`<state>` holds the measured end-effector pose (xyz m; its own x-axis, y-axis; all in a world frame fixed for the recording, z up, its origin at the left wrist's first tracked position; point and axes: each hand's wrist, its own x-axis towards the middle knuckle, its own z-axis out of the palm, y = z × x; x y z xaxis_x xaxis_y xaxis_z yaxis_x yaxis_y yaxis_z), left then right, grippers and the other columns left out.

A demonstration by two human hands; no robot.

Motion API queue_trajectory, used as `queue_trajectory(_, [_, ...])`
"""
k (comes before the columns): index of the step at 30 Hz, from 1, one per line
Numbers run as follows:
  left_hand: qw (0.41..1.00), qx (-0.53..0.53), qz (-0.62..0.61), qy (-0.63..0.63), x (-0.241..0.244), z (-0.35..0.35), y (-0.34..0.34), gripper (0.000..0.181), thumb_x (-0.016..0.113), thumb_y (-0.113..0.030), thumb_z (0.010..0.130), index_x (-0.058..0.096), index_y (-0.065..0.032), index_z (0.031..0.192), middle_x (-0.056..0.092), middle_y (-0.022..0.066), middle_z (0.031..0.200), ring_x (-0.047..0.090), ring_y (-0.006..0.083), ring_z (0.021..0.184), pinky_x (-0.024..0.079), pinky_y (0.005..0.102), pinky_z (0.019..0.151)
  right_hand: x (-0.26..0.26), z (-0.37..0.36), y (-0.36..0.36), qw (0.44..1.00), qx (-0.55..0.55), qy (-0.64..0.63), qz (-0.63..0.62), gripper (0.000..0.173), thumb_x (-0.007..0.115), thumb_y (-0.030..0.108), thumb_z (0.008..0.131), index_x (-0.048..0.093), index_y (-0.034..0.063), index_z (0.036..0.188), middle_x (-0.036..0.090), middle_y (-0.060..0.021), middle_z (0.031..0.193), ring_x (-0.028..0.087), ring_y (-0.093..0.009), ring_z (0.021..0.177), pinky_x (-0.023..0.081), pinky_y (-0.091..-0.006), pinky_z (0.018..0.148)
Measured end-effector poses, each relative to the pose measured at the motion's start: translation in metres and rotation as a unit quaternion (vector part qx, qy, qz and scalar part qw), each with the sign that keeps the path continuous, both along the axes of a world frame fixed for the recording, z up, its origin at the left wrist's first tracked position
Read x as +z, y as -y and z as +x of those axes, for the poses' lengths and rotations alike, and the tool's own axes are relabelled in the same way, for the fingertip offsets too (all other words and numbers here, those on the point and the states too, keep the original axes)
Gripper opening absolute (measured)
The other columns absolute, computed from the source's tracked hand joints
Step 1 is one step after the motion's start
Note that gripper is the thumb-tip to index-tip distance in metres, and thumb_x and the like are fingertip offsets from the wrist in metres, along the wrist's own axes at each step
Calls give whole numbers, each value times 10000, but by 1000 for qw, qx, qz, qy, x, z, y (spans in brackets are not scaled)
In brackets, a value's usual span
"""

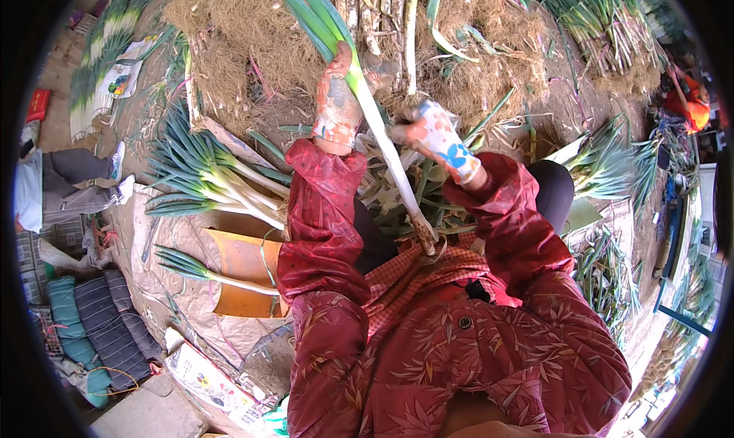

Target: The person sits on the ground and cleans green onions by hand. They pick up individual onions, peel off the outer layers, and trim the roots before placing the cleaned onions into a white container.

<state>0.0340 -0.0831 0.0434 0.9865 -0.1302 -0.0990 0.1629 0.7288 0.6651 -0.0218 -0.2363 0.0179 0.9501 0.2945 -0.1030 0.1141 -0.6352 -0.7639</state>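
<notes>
My left hand (342,97), in a soiled patterned glove, grips a long green onion (385,137) where its green leaves meet the white shank. The root end points down to my checked apron. My right hand (433,131), in a white glove with orange and blue print, is just right of the shank, its fingers bent and blurred; whether they hold anything cannot be told. A pile of stripped green onions (229,180) lies left of my left forearm. One single green onion (229,280) rests across a curved orange piece (246,254).
Heaped onions with dry roots (258,42) lie ahead. Bundles stand at the upper right (608,25), more at right (602,163). Loose peelings (395,174) lie between my knees. A person's legs (80,180) are at left, a person in orange (691,102) far right. Rolled padding (100,323) lies lower left.
</notes>
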Motion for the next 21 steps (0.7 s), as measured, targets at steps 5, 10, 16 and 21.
queue_trajectory(5, [999, -10, -27, 22, 7, -1, 5, 528, 598, -447, 809, 469, 46, 948, 547, 191, 824, 578, 314, 638, 518, 416, 665, -10, -24, 36, 979, 134, 93, -122, 297, 600, 285, 682, 612, 127, 934, 583, -55, 763, 574, -181, 612, 448, -304, 474])
queue_trajectory(10, [986, -62, -115, 103, -3, 19, -36, 396, 549, -413, 829, 571, -17, 840, 614, 220, 832, 607, 429, 821, 419, 609, 856, -49, -118, 80, 874, 190, -68, -442, 199, 566, 283, 741, 634, 129, 846, 585, -85, 737, 598, -222, 675, 487, -385, 569])
queue_trajectory(16, [992, -66, -79, 78, 8, 9, -29, 477, 491, -415, 835, 567, 57, 836, 602, 296, 836, 601, 443, 823, 428, 610, 844, 42, -58, 58, 981, 53, 188, -17, 239, 560, 238, 794, 607, 64, 951, 605, -133, 819, 597, -230, 757, 467, -342, 630])
queue_trajectory(21, [997, -34, -58, 48, 1, 11, -10, 519, 524, -487, 822, 552, 29, 867, 607, 230, 787, 616, 404, 759, 486, 537, 760, 37, -39, 11, 959, 128, 252, -25, 191, 583, 123, 724, 568, 17, 883, 541, -128, 688, 567, -272, 667, 459, -373, 547])
